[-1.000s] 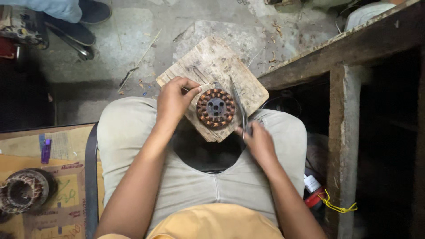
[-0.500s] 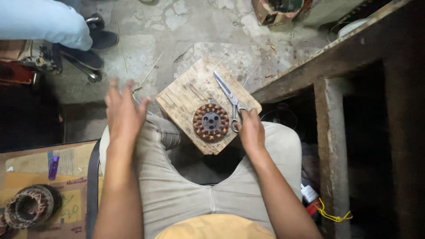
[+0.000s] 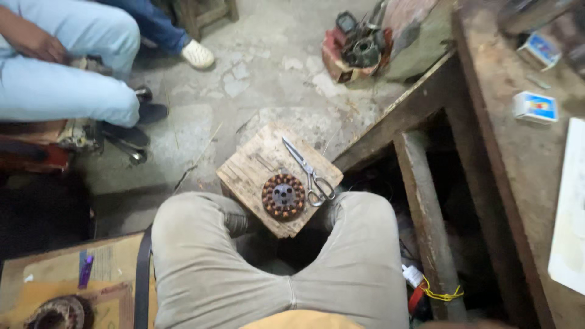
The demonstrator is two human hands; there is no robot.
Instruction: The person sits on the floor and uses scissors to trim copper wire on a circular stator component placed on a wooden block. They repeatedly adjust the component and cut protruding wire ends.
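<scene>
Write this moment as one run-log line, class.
hands: neither in view | round copper-wound stator: flat on square wooden block | steel scissors: closed, beside stator | block: on floor between knees

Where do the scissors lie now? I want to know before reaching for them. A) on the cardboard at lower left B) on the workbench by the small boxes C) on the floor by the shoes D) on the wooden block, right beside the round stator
D: the scissors lie flat on the wooden block, their handles right next to the stator.
</scene>
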